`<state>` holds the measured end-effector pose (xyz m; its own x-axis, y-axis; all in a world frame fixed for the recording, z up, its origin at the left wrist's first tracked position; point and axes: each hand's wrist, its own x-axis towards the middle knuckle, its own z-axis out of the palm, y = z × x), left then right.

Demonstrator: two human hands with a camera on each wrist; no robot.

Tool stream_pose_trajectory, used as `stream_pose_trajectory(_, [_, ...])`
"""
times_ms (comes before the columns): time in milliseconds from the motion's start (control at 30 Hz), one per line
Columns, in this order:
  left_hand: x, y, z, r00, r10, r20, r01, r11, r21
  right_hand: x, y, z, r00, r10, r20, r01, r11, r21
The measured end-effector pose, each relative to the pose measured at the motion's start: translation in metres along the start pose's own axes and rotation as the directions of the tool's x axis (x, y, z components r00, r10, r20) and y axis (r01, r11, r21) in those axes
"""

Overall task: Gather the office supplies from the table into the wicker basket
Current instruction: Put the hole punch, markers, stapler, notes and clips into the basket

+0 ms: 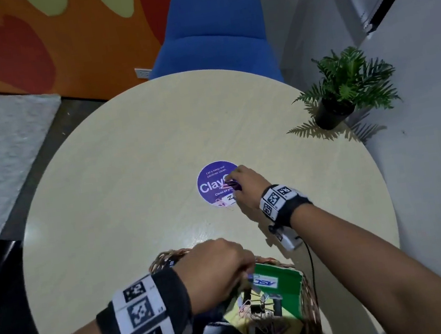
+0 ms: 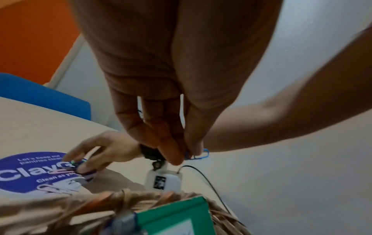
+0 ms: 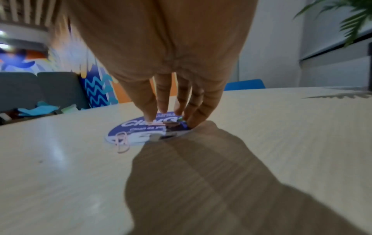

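Note:
Over the wicker basket (image 1: 310, 295) at the table's near edge, my left hand (image 1: 247, 275) pinches a blue paper clip (image 2: 198, 155) between thumb and fingertips. The basket holds a green box (image 1: 284, 285), binder clips and loose paper clips. Farther out, my right hand (image 1: 234, 184) reaches down onto a round purple sticker (image 1: 210, 185), its fingertips (image 3: 150, 117) and thumb pinching a small bunch of coloured paper clips (image 2: 80, 163). Pink paper clips (image 3: 121, 143) lie loose at the sticker's near edge, beside a small white tag.
The round pale wooden table (image 1: 128, 165) carries a potted fern (image 1: 345, 92) at its far right edge. A blue chair (image 1: 214, 31) stands behind the table against an orange wall. A black cable runs from my right wrist camera past the basket.

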<state>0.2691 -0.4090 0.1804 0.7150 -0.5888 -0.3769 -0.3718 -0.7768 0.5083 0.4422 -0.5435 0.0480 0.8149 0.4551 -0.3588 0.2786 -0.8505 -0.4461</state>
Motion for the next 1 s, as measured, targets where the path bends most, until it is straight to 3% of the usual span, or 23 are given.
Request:
stream_pose_trajectory(233, [-0.017,0.015,0.031,0.996,0.077,0.041,-0.077,0.997,0.014,0.019,-0.001,0.012,0.999,0.048,0.019,-0.045,0.99,-0.133])
stream_pose_trajectory(367, [-0.024,0.016,0.034,0.99,0.072,0.121,-0.077,0.997,0.03,0.007,0.004,0.007,0.998,0.066,0.021,-0.062,0.983,-0.17])
stream_pose_trajectory(433, [-0.026,0.013,0.025,0.994,0.061,0.095,-0.069,0.994,0.085,-0.008,0.004,-0.004,0.995,0.088,0.048,-0.078,0.982,-0.172])
stream_pose_trajectory(567, [0.003,-0.025,-0.013,0.994,-0.075,-0.075,0.09,0.972,0.218,-0.05,-0.002,-0.04,0.999,0.048,0.025,-0.049,0.998,0.035])
stream_pose_trajectory(667, [0.043,-0.062,-0.041,0.969,-0.22,-0.112,0.242,0.934,0.261,-0.097,-0.013,-0.057,0.999,-0.021,0.038,0.011,0.966,0.258])
stream_pose_trajectory(767, [0.082,-0.076,-0.053,0.957,-0.287,-0.033,0.283,0.908,0.309,-0.143,-0.021,-0.057,0.99,-0.058,0.128,0.008,0.931,0.364])
stream_pose_trajectory(1000, [0.149,-0.082,-0.019,0.935,-0.297,0.193,0.167,0.85,0.5,-0.208,-0.018,-0.029,0.974,-0.076,0.213,-0.009,0.928,0.372])
